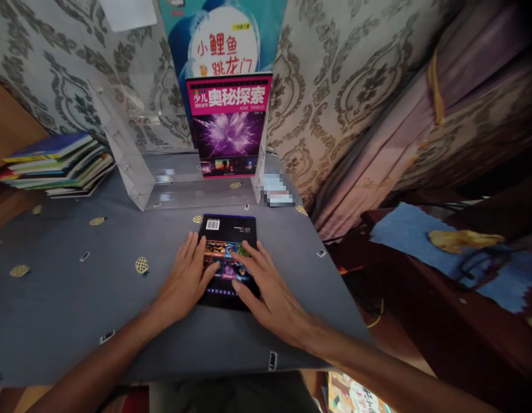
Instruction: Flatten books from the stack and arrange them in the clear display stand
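Observation:
A black book [230,228] lies on the grey tablecloth with its barcode side up and rows of small coloured pictures across it. On its left edge rests my left hand [186,278], fingers stretched out and the thumb over the cover. My right hand [268,287] lies on the book's right side with its fingers spread. Neither hand grips the book. Beyond it, a pink-and-purple book [231,135] stands upright in a clear acrylic rack [132,155]. Behind that one rises a larger teal book [266,28] with a white oval on its cover.
A stack of books [59,166] sits at the table's back left. The tablecloth [76,298] ends at a slanting right edge. Past it are a dark red surface with a blue cloth [412,241] and a pinkish curtain [377,143]. Another book [356,396] lies below the front edge.

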{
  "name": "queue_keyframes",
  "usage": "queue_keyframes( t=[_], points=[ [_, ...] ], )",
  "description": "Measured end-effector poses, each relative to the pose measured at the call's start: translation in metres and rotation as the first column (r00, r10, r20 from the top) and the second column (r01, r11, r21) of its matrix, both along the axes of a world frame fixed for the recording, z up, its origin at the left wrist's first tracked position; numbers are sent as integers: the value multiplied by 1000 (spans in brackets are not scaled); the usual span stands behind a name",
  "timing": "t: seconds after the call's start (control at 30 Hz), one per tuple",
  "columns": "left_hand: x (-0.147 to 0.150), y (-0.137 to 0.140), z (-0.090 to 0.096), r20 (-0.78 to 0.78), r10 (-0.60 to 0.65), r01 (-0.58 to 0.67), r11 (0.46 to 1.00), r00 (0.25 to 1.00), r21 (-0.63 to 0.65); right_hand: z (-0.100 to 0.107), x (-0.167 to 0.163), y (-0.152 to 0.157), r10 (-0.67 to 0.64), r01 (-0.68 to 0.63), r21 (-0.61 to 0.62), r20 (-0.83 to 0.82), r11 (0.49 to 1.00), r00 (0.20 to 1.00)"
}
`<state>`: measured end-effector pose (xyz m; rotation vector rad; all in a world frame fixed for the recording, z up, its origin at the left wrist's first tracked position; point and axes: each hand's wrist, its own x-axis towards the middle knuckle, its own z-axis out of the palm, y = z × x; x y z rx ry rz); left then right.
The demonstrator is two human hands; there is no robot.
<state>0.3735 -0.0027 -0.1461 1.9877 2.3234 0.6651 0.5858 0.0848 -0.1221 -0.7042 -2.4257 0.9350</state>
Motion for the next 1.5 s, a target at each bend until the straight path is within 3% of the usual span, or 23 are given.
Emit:
queue_keyframes(
  t=[0.1,0.23,0.4,0.47,0.57,0.63,0.73,0.8,0.9,0.97,1.07,1.13,1.23,1.4,1.5],
  points=[
    [3,1,-2,-47,11,-11,1000,999,4,8,0,0,-49,26,-175,-127,984,991],
    [3,1,0,-62,10,-11,1000,998,-16,18,0,0,-151,19,-409,-292,912,945],
    [3,0,5,-37,11,-13,998,999,-54,17,-5,13,-316,31,-560,-420,828,851],
    [3,1,7,-30,18,-20,998,999,-59,14,-9,24,-427,59,-659,-414,750,803],
    [4,1,9,-25,26,-28,997,999,-71,14,-15,37,-561,85,-829,-294,553,774],
    [4,0,10,-23,15,-17,996,1000,-86,18,-19,40,-492,30,-885,-230,464,840],
    [4,0,11,-11,12,-13,995,1000,-102,24,-24,33,-261,-103,-904,-226,414,939],
    [5,0,11,6,25,-24,994,1000,-103,25,-27,26,-208,-159,-896,-263,415,942],
    [5,0,11,52,37,-32,995,998,-100,23,-29,21,-223,-195,-878,-315,437,922],
    [3,0,12,102,34,-25,995,994,-94,21,-29,22,-225,-192,-884,-309,426,924],
    [-1,-1,12,224,15,-5,999,974,-47,19,-27,28,-211,-177,-901,-277,396,937],
    [-5,-1,13,335,-5,2,1000,942,11,18,-25,31,-189,-191,-894,-286,405,939],
    [-9,1,15,524,-38,-22,994,851,107,17,-26,36,-148,-241,-852,-343,465,927],
    [-12,8,28,782,-122,-12,987,611,163,19,-33,51,-37,-313,-730,-420,607,907],
    [-13,10,39,806,-159,-26,977,571,211,22,-36,63,46,-332,-628,-426,704,904]
  ],
)
